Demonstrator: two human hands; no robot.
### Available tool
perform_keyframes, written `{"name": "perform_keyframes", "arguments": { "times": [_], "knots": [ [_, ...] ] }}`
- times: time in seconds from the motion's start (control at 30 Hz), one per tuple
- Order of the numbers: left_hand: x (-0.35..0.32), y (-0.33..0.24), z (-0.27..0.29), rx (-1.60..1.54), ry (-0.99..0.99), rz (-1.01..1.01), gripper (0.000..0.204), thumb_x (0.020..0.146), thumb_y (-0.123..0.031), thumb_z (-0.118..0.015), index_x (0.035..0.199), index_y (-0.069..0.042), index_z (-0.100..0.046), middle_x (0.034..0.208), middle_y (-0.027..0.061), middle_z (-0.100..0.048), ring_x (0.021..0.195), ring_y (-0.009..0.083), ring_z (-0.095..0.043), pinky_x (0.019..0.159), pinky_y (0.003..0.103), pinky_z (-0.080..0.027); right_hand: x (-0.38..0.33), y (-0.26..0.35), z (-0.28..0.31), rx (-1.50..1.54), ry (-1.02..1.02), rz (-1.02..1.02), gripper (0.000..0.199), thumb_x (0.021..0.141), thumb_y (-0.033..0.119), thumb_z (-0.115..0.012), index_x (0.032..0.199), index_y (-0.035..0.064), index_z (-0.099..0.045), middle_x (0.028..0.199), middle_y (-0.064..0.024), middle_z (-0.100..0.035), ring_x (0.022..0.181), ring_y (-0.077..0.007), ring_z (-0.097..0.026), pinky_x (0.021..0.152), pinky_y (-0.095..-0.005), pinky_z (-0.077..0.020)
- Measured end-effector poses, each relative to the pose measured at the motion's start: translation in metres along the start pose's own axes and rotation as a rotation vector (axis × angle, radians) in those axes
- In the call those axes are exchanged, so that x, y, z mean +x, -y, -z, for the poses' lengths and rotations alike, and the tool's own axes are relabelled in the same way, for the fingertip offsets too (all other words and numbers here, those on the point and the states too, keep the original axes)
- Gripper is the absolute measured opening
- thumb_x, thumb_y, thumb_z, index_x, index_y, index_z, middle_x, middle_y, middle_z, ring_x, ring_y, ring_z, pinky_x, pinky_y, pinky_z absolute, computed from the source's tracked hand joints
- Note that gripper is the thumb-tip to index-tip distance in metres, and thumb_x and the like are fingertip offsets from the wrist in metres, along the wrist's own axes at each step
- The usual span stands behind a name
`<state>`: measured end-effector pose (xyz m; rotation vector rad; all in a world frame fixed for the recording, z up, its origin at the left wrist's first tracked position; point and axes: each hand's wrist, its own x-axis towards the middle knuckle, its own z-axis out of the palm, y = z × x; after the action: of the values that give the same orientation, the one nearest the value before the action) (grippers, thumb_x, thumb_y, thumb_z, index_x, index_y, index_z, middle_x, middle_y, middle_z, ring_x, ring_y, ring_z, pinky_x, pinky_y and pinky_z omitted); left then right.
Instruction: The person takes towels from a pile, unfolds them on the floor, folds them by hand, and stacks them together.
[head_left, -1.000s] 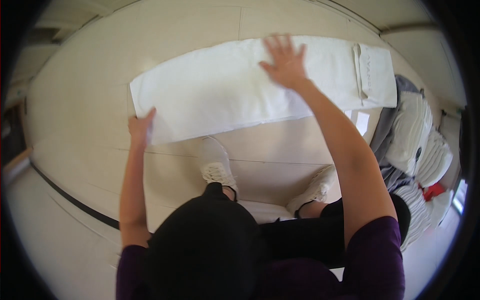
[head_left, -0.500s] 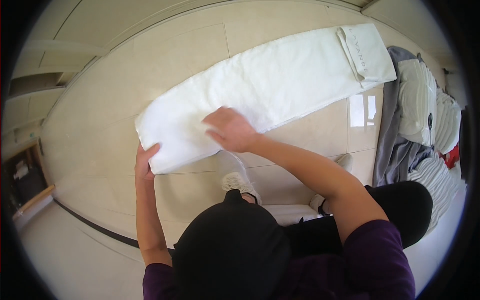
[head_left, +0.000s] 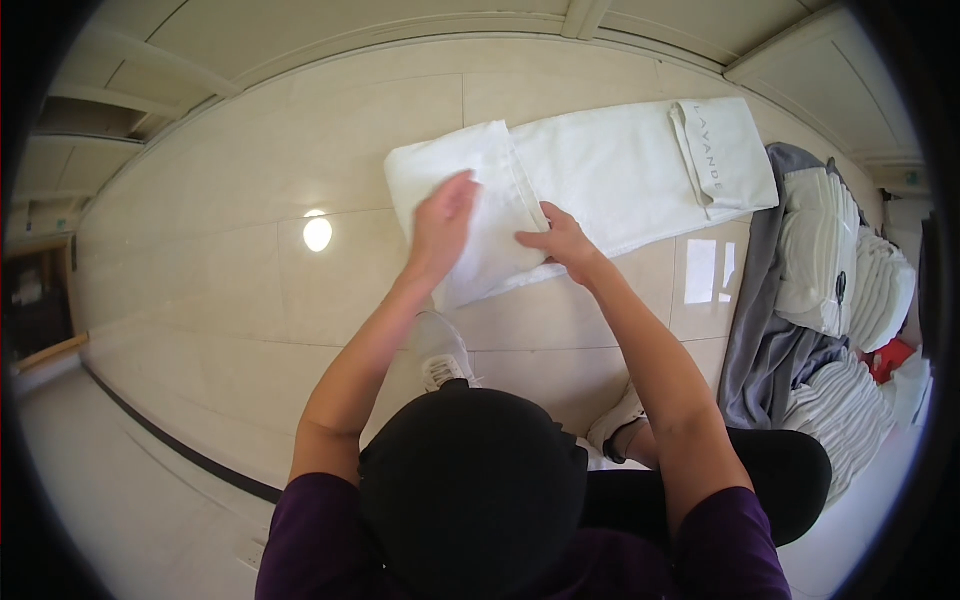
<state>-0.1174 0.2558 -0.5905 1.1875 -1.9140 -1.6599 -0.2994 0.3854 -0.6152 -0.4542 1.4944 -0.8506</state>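
A long white towel (head_left: 610,160) lies lengthwise on the floor, with its left end folded back over itself toward the right. On top of that folded part rests my left hand (head_left: 440,232), its fingers stretched out and slightly blurred. My right hand (head_left: 568,244) is at the free edge of the fold, thumb over the top layer and fingers at the edge, gripping it. The towel's far right end carries a narrow turned-over band (head_left: 698,160) with grey lettering.
At the right, stacks of folded white towels (head_left: 815,250) lie on a grey cloth (head_left: 750,320), with a red item (head_left: 887,360) beside them. My shoe (head_left: 440,360) stands close below the towel. Pale cabinets (head_left: 400,25) line the far side of the tiled floor.
The towel's left end has been folded over to the right. My left hand has moved from the towel's left corner onto the fold, and my right hand has shifted right to its edge.
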Motion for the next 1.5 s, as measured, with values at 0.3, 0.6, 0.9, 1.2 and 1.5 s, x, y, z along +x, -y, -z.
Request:
{"name": "perform_keyframes", "arguments": {
  "times": [0.3, 0.6, 0.9, 1.2, 1.5],
  "knots": [
    [0.028, 0.066, 0.005, 1.095, -0.268, -0.365, 0.064, 0.104, -0.045, -0.042, 0.155, -0.006, -0.034, 0.161, 0.0162, -0.031, 0.152, 0.0334, -0.020, 0.121, 0.059, -0.009, 0.002, -0.015, 0.014, -0.103, -0.087, 0.041, 0.056, 0.087, 0.005, -0.066, 0.139, -0.0022, -0.046, 0.123, -0.0167, -0.063, 0.111, -0.0245, -0.060, 0.094, -0.0366, -0.0496],
    [-0.022, 0.038, -0.029, 1.014, 0.018, -0.470, 0.065, 0.095, -0.043, -0.061, 0.150, -0.013, -0.045, 0.161, 0.0134, -0.033, 0.152, 0.0348, -0.021, 0.120, 0.064, -0.007, 0.010, 0.024, -0.029, -1.287, -0.423, 0.642, 0.068, 0.090, 0.020, -0.064, 0.150, 0.0034, -0.036, 0.153, -0.0210, -0.038, 0.144, -0.0369, -0.032, 0.116, -0.0525, -0.0296],
    [-0.022, 0.087, 0.000, 0.192, -0.603, 0.171, 0.081, 0.080, -0.018, -0.080, 0.143, 0.005, -0.035, 0.137, 0.0247, -0.049, 0.124, 0.0354, -0.049, 0.106, 0.044, -0.041, 0.062, 0.020, -0.005, -1.451, -0.261, 0.476, 0.090, 0.094, 0.059, -0.055, 0.160, 0.0088, -0.019, 0.168, -0.0134, -0.016, 0.154, -0.0380, -0.012, 0.121, -0.0626, -0.0117],
    [-0.054, -0.008, 0.074, -0.862, -0.158, 0.586, 0.060, 0.080, -0.008, -0.073, 0.133, 0.008, -0.048, 0.124, 0.0195, -0.060, 0.111, 0.0304, -0.062, 0.093, 0.041, -0.054, 0.029, 0.114, -0.004, -1.287, 0.261, 0.291, 0.078, 0.088, 0.053, -0.067, 0.148, 0.0088, -0.044, 0.155, -0.0163, -0.040, 0.143, -0.0365, -0.035, 0.112, -0.0556, -0.0347],
    [-0.066, -0.114, -0.008, -0.554, 0.103, 0.118, 0.045, 0.097, -0.016, -0.062, 0.138, -0.005, -0.049, 0.131, 0.0100, -0.057, 0.122, 0.0244, -0.057, 0.098, 0.036, -0.049, -0.071, 0.083, 0.096, -0.014, 0.365, -0.058, 0.074, 0.095, 0.059, -0.056, 0.146, 0.0058, -0.045, 0.132, -0.0154, -0.057, 0.117, -0.0240, -0.058, 0.098, -0.0386, -0.0485]
  ]
}}
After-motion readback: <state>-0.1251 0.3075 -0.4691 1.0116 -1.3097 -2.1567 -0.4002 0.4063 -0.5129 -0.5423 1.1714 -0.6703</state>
